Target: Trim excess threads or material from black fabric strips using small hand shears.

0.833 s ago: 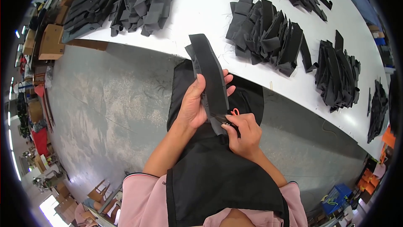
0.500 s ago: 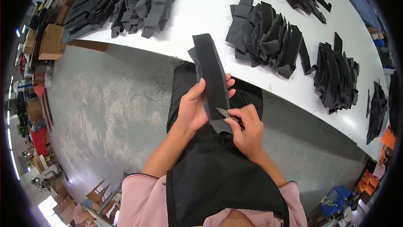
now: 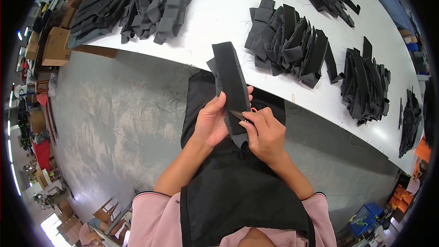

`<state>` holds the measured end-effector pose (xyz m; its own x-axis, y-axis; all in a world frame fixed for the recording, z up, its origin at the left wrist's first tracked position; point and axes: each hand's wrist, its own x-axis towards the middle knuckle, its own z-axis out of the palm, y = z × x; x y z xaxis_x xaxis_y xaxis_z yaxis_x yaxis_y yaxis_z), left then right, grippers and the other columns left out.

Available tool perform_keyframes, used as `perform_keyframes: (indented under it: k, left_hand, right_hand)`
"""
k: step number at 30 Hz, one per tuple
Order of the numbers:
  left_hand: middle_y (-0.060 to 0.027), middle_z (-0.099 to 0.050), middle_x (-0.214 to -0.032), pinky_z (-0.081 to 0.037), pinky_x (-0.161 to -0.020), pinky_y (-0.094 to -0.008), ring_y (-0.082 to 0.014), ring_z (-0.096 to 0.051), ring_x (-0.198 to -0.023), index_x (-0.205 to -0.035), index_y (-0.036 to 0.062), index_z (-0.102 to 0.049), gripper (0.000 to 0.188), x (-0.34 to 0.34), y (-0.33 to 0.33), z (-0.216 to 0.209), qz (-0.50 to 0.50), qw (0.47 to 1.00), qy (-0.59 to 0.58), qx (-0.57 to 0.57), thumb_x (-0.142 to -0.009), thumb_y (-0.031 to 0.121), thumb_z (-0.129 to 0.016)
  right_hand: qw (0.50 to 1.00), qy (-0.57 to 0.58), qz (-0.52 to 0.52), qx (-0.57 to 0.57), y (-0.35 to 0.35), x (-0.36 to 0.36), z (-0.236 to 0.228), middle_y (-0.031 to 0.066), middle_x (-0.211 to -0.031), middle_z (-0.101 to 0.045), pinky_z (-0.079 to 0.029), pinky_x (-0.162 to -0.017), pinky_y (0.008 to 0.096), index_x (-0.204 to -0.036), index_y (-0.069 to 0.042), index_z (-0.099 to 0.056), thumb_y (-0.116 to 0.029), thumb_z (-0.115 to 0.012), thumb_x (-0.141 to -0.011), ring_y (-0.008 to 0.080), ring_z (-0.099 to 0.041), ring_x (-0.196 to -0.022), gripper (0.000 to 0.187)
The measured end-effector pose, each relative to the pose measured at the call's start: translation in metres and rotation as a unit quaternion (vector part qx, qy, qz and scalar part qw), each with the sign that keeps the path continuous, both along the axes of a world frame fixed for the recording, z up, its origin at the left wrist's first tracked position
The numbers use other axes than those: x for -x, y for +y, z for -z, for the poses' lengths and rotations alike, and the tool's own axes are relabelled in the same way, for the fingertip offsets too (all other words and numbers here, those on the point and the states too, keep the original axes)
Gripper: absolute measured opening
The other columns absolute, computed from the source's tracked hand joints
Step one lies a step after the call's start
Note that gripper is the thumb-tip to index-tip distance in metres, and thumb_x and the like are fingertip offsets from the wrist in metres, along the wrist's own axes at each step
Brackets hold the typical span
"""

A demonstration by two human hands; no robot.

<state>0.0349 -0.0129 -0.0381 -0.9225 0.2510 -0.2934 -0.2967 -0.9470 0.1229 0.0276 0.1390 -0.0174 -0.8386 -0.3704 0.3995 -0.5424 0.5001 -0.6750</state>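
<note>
A long black fabric strip with grey backing rests across my left hand, thumb on its left edge and fingertips showing past its right edge. My right hand is closed around a pair of thread snips; an orange bit shows above the knuckles. The snips' pointed blades lie over the lower part of the strip, aimed to the left. Most of the snips' handle is hidden in my fingers. Both hands are in front of my black apron, just short of the table's edge.
On the white table lie several piles of dark fabric pieces, including a large pile, one to its right and one at left. Black bags lie at far left. A cardboard box stands beyond; a blue crate sits lower right.
The snips have moved a little up along the strip with my right hand, and the orange bit now shows. The strip has tipped down slightly in my left hand.
</note>
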Motion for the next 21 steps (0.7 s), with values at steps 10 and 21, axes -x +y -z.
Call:
perform_keyframes:
  k: [10, 21]
  left_hand:
    - [-0.0176, -0.051, -0.126, -0.049, -0.093, -0.0400, -0.0267, -0.054, -0.112, -0.129, -0.0042, -0.042, 0.044, -0.001, -0.001, 0.006, 0.003, 0.995, -0.027, 0.092, -0.096, 0.025, -0.047]
    - [-0.0172, -0.056, -0.120, -0.052, -0.088, -0.0371, -0.0246, -0.059, -0.105, -0.126, -0.0057, -0.045, 0.042, 0.003, -0.004, 0.000, 0.015, 0.986, -0.063, 0.152, -0.095, 0.024, -0.050]
  right_hand:
    - [0.998, -0.045, 0.033, 0.034, 0.010, -0.006, -0.002, 0.0089, -0.076, -0.055, -0.046, -0.051, 0.0299, -0.090, -0.003, -0.063, -0.001, -0.072, -0.071, 0.0225, -0.056, -0.059, 0.021]
    - [0.998, 0.024, 0.042, -0.037, 0.032, 0.000, 0.002, 0.0061, -0.079, -0.054, -0.043, -0.053, 0.0312, -0.091, -0.005, -0.062, -0.003, -0.072, -0.068, 0.0222, -0.054, -0.060, 0.026]
